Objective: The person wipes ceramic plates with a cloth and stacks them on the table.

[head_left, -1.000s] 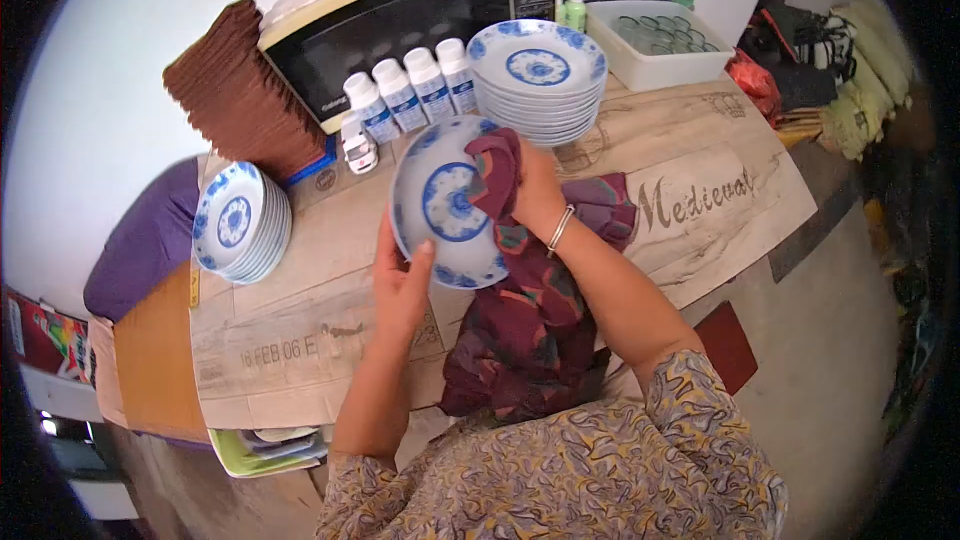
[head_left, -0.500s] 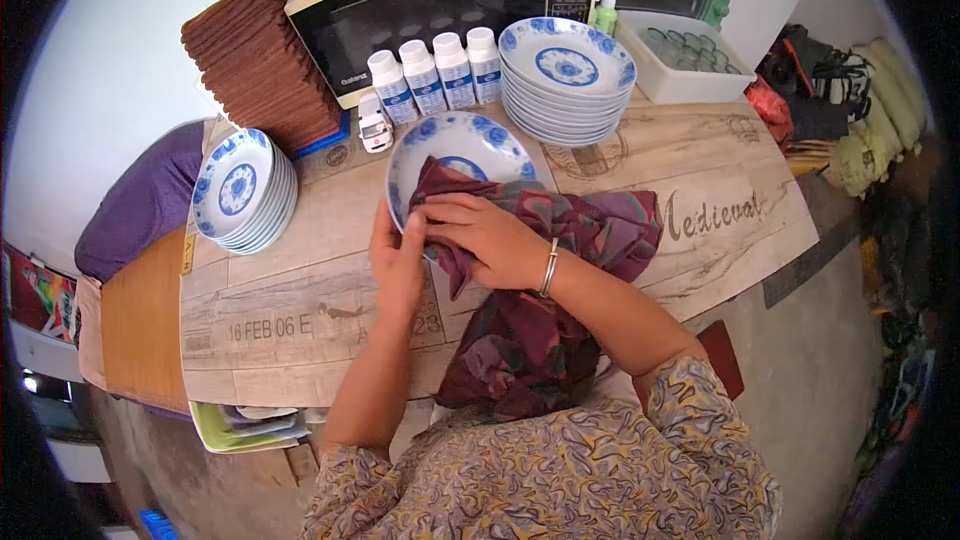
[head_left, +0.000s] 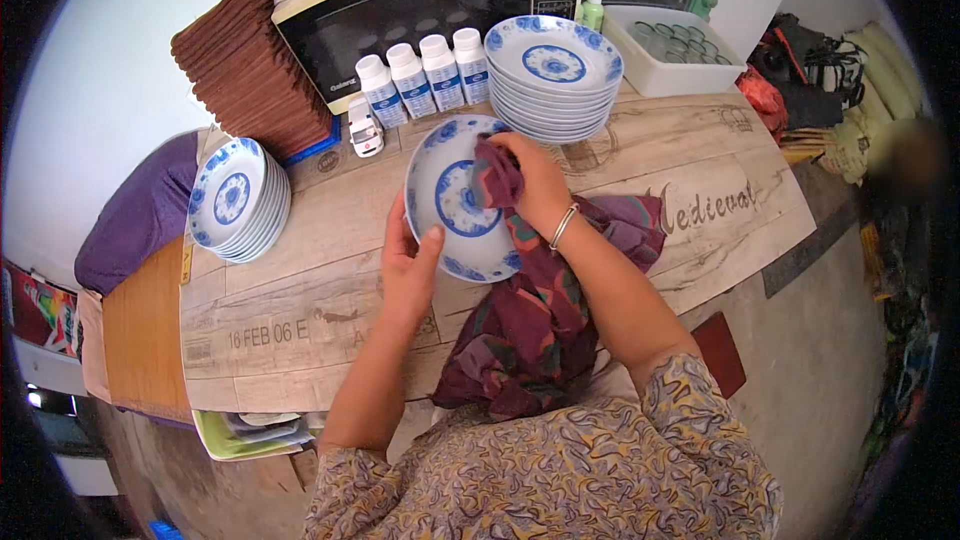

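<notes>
A white plate with blue flower patterns (head_left: 436, 172) is tilted up in front of me. My left hand (head_left: 410, 265) grips its left edge, thumb over the rim. With my right hand (head_left: 538, 180) I hold a bunched part of a dark maroon patterned cloth (head_left: 530, 325) against the plate's right side. The rest of the cloth hangs down over the table's front edge and spreads to the right under my forearm. A stack of matching plates (head_left: 555, 65) stands behind, and another stack (head_left: 232, 198) is at the left.
Several white bottles with blue labels (head_left: 418, 90) and a small white toy car (head_left: 365, 130) stand before a microwave (head_left: 420, 25). Folded brown towels (head_left: 245, 60) are piled at back left. A white bin of glasses (head_left: 665, 80) sits at back right on the wooden table (head_left: 300, 290).
My right hand has moved up and right with the cloth, uncovering the plate's centre. The plate is now tilted more toward me, still in my left hand.
</notes>
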